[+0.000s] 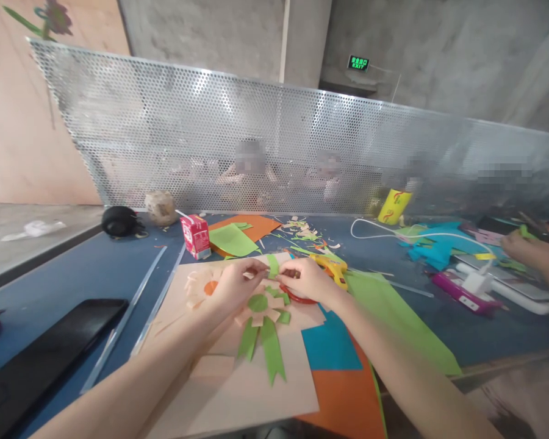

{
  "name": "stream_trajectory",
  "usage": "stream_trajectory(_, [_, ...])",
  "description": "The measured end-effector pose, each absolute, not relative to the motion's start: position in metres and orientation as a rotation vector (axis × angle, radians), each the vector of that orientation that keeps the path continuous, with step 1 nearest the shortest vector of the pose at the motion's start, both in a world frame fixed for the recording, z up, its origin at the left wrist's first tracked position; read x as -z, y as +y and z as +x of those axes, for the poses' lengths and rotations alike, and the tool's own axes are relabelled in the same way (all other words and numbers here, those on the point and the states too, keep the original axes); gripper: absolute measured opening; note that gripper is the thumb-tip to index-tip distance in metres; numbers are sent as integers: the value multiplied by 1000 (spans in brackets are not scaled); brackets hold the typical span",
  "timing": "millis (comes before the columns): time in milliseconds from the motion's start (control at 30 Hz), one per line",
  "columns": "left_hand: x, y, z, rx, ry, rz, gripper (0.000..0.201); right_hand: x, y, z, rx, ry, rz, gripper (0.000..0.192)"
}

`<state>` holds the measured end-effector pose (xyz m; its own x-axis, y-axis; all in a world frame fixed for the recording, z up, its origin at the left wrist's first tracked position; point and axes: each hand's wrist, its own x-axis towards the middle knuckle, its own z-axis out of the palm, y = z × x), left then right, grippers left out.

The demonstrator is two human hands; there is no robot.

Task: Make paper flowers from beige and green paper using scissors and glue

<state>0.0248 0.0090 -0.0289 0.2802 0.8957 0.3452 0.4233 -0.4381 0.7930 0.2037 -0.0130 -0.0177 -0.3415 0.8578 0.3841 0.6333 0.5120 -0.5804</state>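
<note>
Both hands meet above sheets of pale peach paper or felt (274, 372). My left hand (243, 281) is closed, thumb and finger pinching a small light-green strip (273, 266). From the other side my right hand (304, 275) pinches the same strip. Just below them lies a rosette (257, 303) with a green centre, peach and green petals and two notched green tails. A peach flower with an orange centre (210, 288) rests left of it, partly behind my left forearm. Red-handled scissors (304, 299) lie under my right hand, partly hidden.
A yellow glue gun (333, 268) is beyond my right wrist; a pink drink carton (195, 238) stands behind the sheets. Clear glue sticks (123, 317) and a black flat device (50, 360) lie left. A purple power strip (462, 292) and another person's hand (526, 250) are right. A perforated metal screen (256, 122) borders the back.
</note>
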Motion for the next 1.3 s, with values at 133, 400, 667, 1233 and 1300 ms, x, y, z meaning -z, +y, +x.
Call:
stream_trajectory(133, [25, 4, 25, -1017, 1109, 1940, 25, 21, -13, 203, -479, -2088, -1189, 12])
stream_trajectory(400, [32, 9, 26, -960, 1073, 2098, 21, 11, -18, 203, -281, -2225, -1441, 19])
stream_trajectory(667, [23, 13, 16, -1090, 1258, 2065, 29, -7, -2, 260, -104, -1601, -2594, 47])
stream_trajectory(1233, [25, 24, 5, -1205, 1293, 2014, 22, 2, 1, 270, -302, -1571, -2661, 57])
stream_trajectory(1300, [25, 23, 6, -1210, 1284, 2031, 22, 2, 0, 264, -249, -1542, -2676, 61])
